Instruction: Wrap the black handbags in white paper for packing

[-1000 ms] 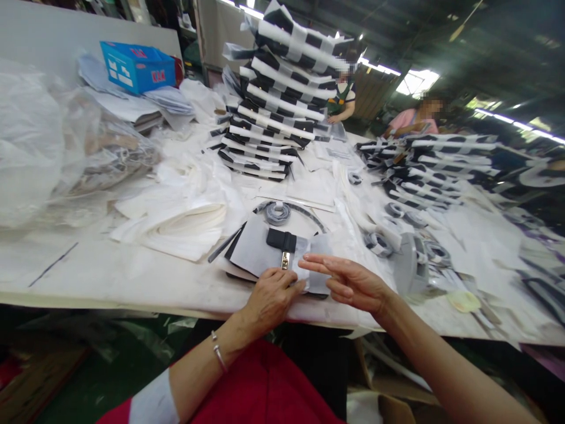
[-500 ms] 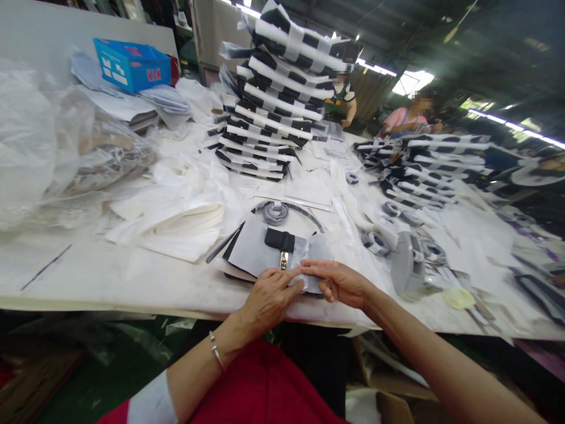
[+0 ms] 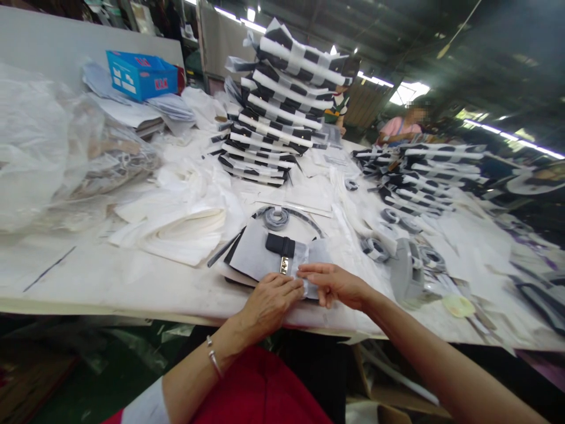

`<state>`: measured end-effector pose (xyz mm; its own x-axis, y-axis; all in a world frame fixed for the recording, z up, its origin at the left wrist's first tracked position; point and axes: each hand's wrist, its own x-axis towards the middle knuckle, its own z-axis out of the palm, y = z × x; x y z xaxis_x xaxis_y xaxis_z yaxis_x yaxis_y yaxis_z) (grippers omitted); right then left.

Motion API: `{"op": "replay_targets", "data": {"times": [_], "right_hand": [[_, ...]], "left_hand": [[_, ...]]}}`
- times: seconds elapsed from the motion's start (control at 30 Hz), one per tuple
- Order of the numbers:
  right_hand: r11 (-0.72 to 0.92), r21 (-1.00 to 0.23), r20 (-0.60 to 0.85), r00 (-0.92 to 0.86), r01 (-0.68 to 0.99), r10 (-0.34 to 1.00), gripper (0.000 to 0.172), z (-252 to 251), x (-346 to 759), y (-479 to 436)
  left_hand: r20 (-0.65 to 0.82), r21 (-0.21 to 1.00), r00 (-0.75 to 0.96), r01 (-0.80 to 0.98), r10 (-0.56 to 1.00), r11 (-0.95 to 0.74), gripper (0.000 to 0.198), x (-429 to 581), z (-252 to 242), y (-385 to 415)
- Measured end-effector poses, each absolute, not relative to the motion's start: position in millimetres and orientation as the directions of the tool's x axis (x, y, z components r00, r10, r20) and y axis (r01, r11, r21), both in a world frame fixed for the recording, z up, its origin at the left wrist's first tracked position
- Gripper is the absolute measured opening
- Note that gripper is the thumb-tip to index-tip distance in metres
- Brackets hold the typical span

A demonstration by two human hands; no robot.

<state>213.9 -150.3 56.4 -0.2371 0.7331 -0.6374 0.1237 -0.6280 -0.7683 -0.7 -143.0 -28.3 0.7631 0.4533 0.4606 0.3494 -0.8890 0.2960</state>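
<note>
A small black handbag [image 3: 251, 254], its front covered with pale protective sheet, lies on the table in front of me. It has a black strap tab [image 3: 281, 244] and a gold clasp [image 3: 285, 265]. A translucent strip [image 3: 301, 254] runs down beside the clasp. My left hand [image 3: 274, 299] rests flat on the bag's lower front edge, fingers stretched toward the strip. From the right, my right hand [image 3: 335, 284] touches the strip with its upper fingers extended and the lower ones bent. Behind the bag lies a wrapped coil [image 3: 276, 218] inside the curved grey strap [image 3: 304, 213].
A tall stack of wrapped black bags [image 3: 273, 126] stands behind, with another pile [image 3: 432, 171] to the right. White sheets [image 3: 185, 235] lie left. A grey tape dispenser [image 3: 404, 268] and wrapped coils [image 3: 375, 248] are right. Beyond are a blue box [image 3: 142, 76] and a person [image 3: 399, 129].
My left fingers have slid slightly down and away from the clasp. My right fingers remain at the strip, a little lower. The camera view has shifted slightly.
</note>
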Motion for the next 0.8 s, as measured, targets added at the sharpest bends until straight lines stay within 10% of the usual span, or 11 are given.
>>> {"op": "replay_targets", "data": {"times": [0.13, 0.27, 0.5, 0.8], "right_hand": [[-0.390, -0.746, -0.563, -0.199, 0.540, 0.802, 0.044, 58.4, 218.1, -140.4], [0.175, -0.507, -0.246, -0.336, 0.844, 0.909, 0.040, 60.6, 230.8, -126.3], [0.707, -0.069, -0.180, -0.706, 0.704, 0.685, 0.049, 57.8, 257.9, -100.0], [0.405, 0.152, 0.054, -0.416, 0.902, 0.908, 0.053, 53.3, 303.3, -73.6]], "left_hand": [[0.473, 0.312, 0.752, 0.344, 0.459, -0.886, 0.033, -1.5, -30.6, -143.8], [0.478, 0.329, 0.743, 0.344, 0.470, -0.879, 0.035, -1.9, -31.8, -145.4], [0.462, 0.362, 0.732, 0.360, 0.501, -0.860, 0.039, -1.2, -30.1, -147.7], [0.470, 0.366, 0.720, 0.367, 0.510, -0.855, 0.042, -0.6, -33.5, -148.3]]}}
